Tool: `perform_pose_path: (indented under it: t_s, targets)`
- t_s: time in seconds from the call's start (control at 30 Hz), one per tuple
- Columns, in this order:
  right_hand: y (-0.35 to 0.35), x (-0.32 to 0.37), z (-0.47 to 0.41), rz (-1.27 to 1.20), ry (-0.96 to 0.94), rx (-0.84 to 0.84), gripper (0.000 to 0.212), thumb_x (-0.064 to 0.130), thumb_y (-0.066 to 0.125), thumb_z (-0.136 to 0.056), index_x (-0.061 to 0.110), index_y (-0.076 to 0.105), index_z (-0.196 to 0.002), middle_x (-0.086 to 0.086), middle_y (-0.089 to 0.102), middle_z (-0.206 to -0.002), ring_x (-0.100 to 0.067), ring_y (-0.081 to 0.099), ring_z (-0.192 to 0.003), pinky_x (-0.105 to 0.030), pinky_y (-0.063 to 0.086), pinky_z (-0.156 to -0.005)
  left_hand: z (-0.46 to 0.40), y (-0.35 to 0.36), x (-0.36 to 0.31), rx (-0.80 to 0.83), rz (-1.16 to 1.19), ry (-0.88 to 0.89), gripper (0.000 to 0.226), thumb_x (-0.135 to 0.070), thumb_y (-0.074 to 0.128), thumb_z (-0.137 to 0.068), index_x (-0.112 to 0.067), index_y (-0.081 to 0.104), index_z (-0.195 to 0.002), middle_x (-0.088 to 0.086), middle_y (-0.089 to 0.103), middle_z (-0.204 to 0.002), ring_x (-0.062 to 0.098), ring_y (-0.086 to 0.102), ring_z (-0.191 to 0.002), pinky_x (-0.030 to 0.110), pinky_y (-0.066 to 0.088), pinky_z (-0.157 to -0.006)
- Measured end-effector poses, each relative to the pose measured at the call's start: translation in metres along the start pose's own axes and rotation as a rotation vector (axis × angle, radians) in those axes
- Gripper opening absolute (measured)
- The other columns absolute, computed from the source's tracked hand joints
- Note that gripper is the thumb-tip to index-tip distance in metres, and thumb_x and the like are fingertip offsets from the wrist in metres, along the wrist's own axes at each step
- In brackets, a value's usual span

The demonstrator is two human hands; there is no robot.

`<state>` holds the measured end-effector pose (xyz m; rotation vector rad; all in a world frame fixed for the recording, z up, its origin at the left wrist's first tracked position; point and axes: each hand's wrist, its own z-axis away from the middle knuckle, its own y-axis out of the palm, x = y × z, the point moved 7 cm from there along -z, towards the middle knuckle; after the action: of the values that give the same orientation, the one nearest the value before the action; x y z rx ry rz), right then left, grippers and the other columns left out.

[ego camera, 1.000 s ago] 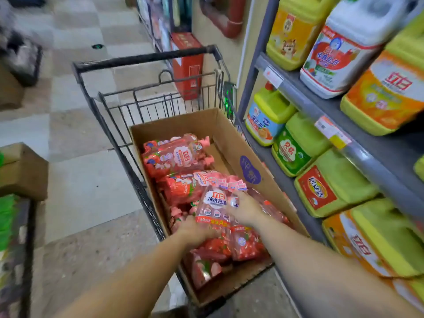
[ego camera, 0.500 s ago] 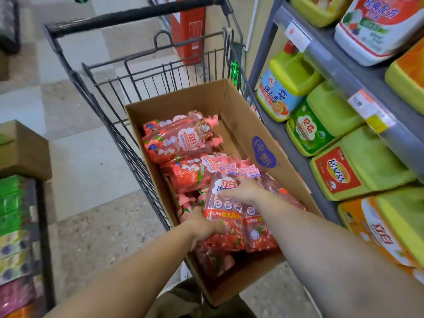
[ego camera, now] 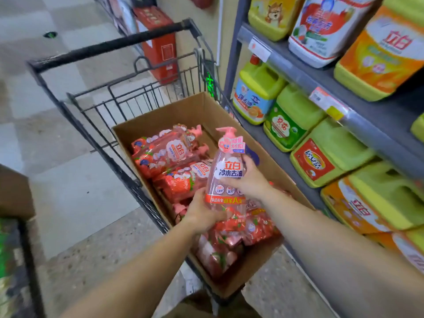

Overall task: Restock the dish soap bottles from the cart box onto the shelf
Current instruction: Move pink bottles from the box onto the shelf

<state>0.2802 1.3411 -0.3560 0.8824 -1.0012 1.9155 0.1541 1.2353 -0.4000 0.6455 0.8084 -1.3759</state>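
A pink pump-top dish soap bottle stands upright above the cardboard box in the wire cart. My left hand grips its base. My right hand wraps its right side near the label. Several more pink bottles lie flat in the box, some hidden under my hands. The grey shelf runs along the right, close to the box.
Large yellow, green and orange detergent jugs fill the shelf's two visible levels, with price tags on the rails. A red box stands on the floor beyond the cart. A brown carton sits at the left edge over another rack.
Both hands have lifted one bottle out of the pile and stood it upright above the box. The view has shifted a little.
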Motion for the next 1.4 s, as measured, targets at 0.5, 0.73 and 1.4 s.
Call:
perform_pose_path:
  t_s: [0.5, 0.73, 1.4]
  targets:
    - [-0.238, -0.038, 0.252, -0.118, -0.146, -0.682, 0.060, 0.011, 0.086, -0.070, 0.022, 0.045, -0.112, 0.018, 0.059, -0.088, 0.004, 0.056, -0.074, -0.011, 0.048, -0.071, 0.122, 0.237, -0.094, 0.527, -0.255, 0.442, 0.084, 0.018, 0.083, -0.058, -0.018, 0.043, -0.123, 0.002, 0.068, -0.102, -0.001, 0.067, -0.075, 0.015, 0.054, -0.072]
    - [-0.352, -0.118, 0.514, -0.095, -0.176, -1.054, 0.067, 0.011, 0.088, -0.066, 0.019, 0.050, -0.120, 0.003, 0.069, -0.106, 0.004, 0.065, -0.083, -0.019, 0.053, -0.084, 0.327, 0.425, -0.066, 0.830, -0.303, 0.593, 0.069, 0.019, 0.077, -0.068, -0.012, 0.039, -0.117, -0.007, 0.061, -0.087, -0.015, 0.058, -0.052, 0.005, 0.047, -0.055]
    - [-0.551, -0.273, 1.079, 0.069, 0.021, -1.674, 0.096, 0.028, 0.082, -0.077, 0.041, 0.022, -0.151, 0.015, 0.068, -0.102, -0.011, 0.068, -0.097, -0.039, 0.057, -0.086, 0.780, 0.841, 0.019, 1.547, -0.339, 0.782, 0.106, -0.026, 0.098, -0.044, -0.023, 0.046, -0.137, 0.001, 0.074, -0.106, 0.020, 0.071, -0.094, 0.046, 0.057, -0.089]
